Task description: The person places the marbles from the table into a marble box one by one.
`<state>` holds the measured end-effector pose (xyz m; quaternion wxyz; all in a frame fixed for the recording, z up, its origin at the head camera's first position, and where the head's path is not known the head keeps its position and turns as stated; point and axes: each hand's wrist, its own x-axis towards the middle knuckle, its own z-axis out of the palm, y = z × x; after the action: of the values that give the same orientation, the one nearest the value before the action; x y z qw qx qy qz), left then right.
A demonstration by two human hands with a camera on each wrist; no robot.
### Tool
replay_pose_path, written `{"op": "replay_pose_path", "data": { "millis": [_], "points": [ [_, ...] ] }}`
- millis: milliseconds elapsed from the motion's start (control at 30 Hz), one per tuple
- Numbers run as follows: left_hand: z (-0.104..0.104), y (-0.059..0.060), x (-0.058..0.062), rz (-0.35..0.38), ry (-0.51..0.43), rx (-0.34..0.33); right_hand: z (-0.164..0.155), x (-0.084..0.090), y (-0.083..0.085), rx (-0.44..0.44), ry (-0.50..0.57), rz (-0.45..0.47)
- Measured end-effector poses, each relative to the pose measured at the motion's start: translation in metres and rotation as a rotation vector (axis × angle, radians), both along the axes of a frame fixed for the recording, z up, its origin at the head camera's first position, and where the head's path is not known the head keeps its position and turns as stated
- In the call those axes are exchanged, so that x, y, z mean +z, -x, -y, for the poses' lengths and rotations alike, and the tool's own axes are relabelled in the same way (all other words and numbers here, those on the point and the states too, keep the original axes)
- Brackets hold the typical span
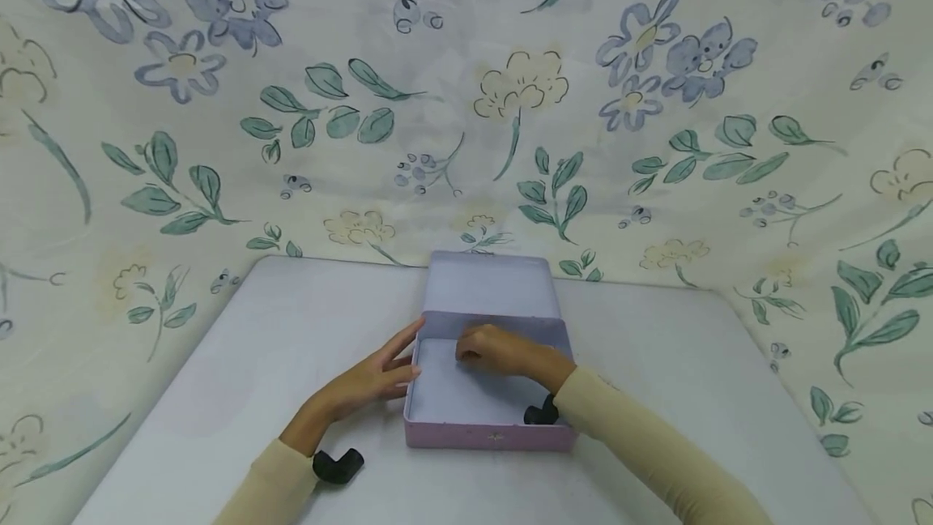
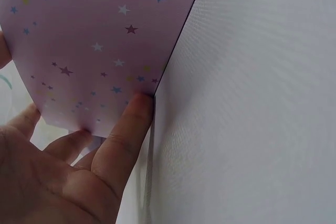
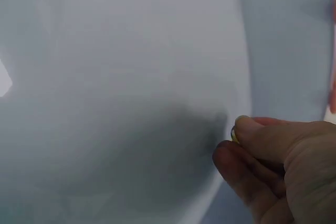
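Observation:
A pink box (image 1: 487, 437) with a star pattern outside and a pale inside stands on the table, its lid (image 1: 490, 286) tipped back. My left hand (image 1: 364, 387) reaches along the box's left side with fingers spread. In the left wrist view, its fingertips (image 2: 140, 103) touch the starry wall (image 2: 100, 35). Inside the box, my right hand (image 1: 499, 349) is over the bare floor near the back. The right wrist view has its thumb and fingers pinching a small, shiny, yellowish piece (image 3: 234, 136), mostly hidden by the fingertips.
The box rests on a white table (image 1: 313, 322). Behind and around the table hangs a flowered cloth (image 1: 452, 104). A black wrist-worn device (image 1: 338, 467) is at the left cuff, another black device (image 1: 541, 411) at the right cuff, low inside the box's front right.

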<state>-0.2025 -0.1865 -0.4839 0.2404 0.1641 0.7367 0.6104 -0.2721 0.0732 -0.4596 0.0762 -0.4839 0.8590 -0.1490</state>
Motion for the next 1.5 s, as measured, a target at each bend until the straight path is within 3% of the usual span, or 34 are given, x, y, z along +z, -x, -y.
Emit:
{"op": "replay_pose_path", "data": {
  "millis": [400, 667, 933, 1100, 1500],
  "points": [
    [0.001, -0.003, -0.004, 0.001, -0.009, 0.010, 0.002, -0.011, -0.005, 0.042, -0.022, -0.023],
    [0.000, -0.004, -0.008, 0.012, -0.016, -0.001, 0.000, -0.009, -0.007, 0.040, -0.012, 0.040],
    [0.000, 0.000, -0.003, -0.005, -0.022, -0.011, -0.003, 0.012, 0.001, -0.086, 0.079, 0.116],
    [0.000, 0.001, -0.002, -0.009, -0.012, -0.006, -0.014, 0.027, 0.006, -0.083, 0.196, 0.128],
    [0.000, 0.001, -0.002, -0.023, -0.017, -0.006, -0.081, 0.061, -0.008, -0.170, 0.307, 0.080]
  ]
}}
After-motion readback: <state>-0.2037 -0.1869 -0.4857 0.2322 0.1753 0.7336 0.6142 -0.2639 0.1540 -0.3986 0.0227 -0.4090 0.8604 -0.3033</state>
